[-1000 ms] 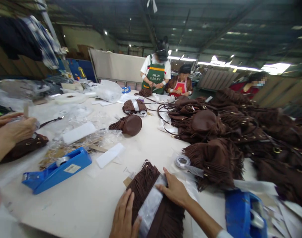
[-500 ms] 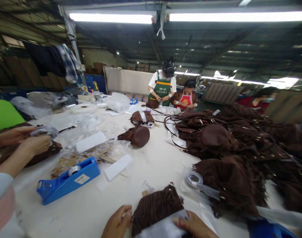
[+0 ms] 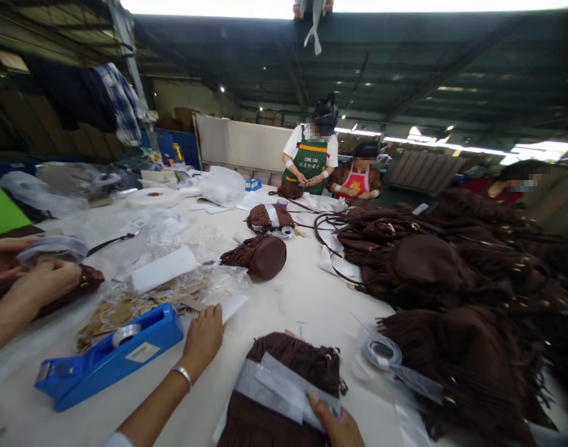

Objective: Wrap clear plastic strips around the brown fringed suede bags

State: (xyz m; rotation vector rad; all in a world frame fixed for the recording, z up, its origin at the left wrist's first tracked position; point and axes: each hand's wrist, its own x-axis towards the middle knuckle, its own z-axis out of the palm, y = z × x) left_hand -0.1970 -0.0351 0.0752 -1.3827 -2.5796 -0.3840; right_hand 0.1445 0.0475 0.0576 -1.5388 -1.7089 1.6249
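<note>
My left hand, with a bracelet at the wrist, has its fingers closed over the near end of a white paper strip on the table. How many layers it grips is hidden. At the bottom, my right hand holds the edge of a dark brown fringed bag, thumb on top. Pale translucent sheeting wraps across the bag's middle. A blue tape dispenser stands left of my left forearm.
A co-worker's hands hold a clear roll at left. Brown bags pile up on the right, beside a grey coiled strap. Tags, plastic bags and a white stack lie left. Two finished-looking bundles sit mid-table.
My left hand has left the bag and reached forward left to the white paper strip. The bag now lies flatter, its wrap more visible, with my right hand still on it. The view has tilted down.
</note>
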